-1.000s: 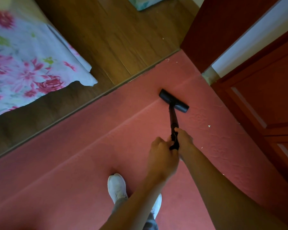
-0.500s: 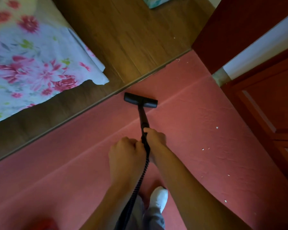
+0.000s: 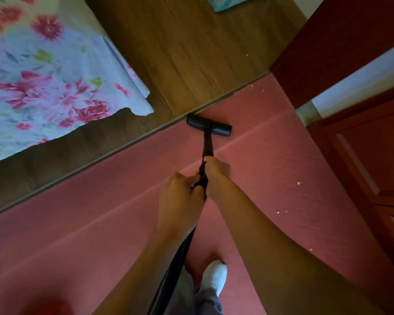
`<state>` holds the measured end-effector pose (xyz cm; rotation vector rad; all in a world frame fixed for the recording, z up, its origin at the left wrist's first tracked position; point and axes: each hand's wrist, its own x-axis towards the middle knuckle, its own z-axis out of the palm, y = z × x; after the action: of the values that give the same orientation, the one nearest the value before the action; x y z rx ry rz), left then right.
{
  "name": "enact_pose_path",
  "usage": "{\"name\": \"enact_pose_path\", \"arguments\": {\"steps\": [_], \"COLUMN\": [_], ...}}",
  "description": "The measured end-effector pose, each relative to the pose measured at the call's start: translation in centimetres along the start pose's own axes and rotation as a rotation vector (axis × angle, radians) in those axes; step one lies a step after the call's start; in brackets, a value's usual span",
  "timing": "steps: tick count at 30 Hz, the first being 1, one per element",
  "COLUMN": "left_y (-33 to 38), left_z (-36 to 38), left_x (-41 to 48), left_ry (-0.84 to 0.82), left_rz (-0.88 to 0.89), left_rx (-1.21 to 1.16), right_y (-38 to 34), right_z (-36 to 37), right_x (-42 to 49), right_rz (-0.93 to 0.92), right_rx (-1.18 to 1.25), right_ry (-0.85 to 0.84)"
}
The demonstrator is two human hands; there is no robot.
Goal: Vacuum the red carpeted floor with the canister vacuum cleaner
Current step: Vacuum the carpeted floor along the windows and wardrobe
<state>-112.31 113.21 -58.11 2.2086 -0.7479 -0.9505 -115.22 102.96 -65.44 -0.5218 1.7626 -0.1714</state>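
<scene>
The black floor nozzle of the vacuum lies on the red carpet, its left end touching the metal strip where the carpet meets the wooden floor. A black wand runs back from it to my hands. My right hand grips the wand further forward. My left hand grips it just behind, where the ribbed black hose starts and trails down between my arms. The canister itself is out of view.
Small white crumbs lie on the carpet to the right. A bed with a floral sheet stands on the wooden floor at the left. Red-brown doors close the right side. My white shoe is below.
The nozzle has swept left along the carpet, then forward to the strip at the wooden floor. Both hands kept their grip and followed.
</scene>
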Motion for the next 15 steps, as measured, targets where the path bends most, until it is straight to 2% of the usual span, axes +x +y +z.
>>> {"name": "enact_pose_path", "arguments": {"steps": [6, 13, 15], "left_y": [1.2, 3.8, 4.7], "left_z": [0.5, 3.9, 5.4], "left_x": [-0.4, 4.2, 5.4], "left_ry": [-0.095, -0.185, -0.168], "left_rz": [-0.008, 0.01, 0.029], "left_rx": [-0.016, -0.053, -0.009], "right_y": [0.1, -4.3, -5.9], "right_z": [-2.8, -3.5, -4.3], "right_x": [0.2, 4.1, 5.2], "right_rz": [0.062, 0.06, 0.055], "right_rx": [0.058, 0.118, 0.121], "right_ry": [0.024, 0.033, 0.023]}}
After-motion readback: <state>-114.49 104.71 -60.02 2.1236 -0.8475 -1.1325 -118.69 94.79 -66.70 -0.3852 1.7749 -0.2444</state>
